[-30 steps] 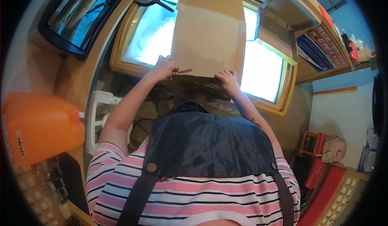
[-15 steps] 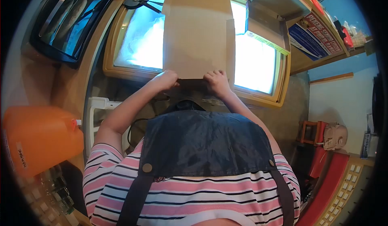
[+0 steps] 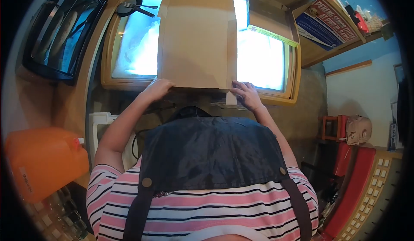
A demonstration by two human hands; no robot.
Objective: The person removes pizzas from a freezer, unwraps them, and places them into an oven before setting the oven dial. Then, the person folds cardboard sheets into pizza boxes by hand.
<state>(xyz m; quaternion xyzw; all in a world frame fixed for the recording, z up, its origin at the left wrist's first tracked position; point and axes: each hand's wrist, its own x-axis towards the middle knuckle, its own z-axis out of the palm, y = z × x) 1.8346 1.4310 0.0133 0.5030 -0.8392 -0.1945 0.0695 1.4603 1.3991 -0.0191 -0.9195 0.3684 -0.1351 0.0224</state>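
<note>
A long brown piece of cardboard (image 3: 196, 43), creased along its right side, lies across a lit, wood-framed glass table top (image 3: 263, 62). At its near left corner, my left hand (image 3: 158, 89) is closed on the edge, the fingertips partly hidden. My right hand (image 3: 247, 94) grips the near right corner between thumb and fingers. Just beside those fingers, a small pale flap (image 3: 231, 98) hangs down from the near edge.
A black pan-like dish with utensils (image 3: 130, 7) sits at the table's far left corner. An open cardboard box (image 3: 274, 23) stands at the right. A black toaster oven (image 3: 64, 30) and an orange jerrycan (image 3: 45, 161) are on the left. A red stool (image 3: 334, 129) stands at right.
Both hands have moved apart along the near edge to its corners. The right hand's fingers have loosened from a fist, and a small flap now hangs beside them. The view has shifted slightly.
</note>
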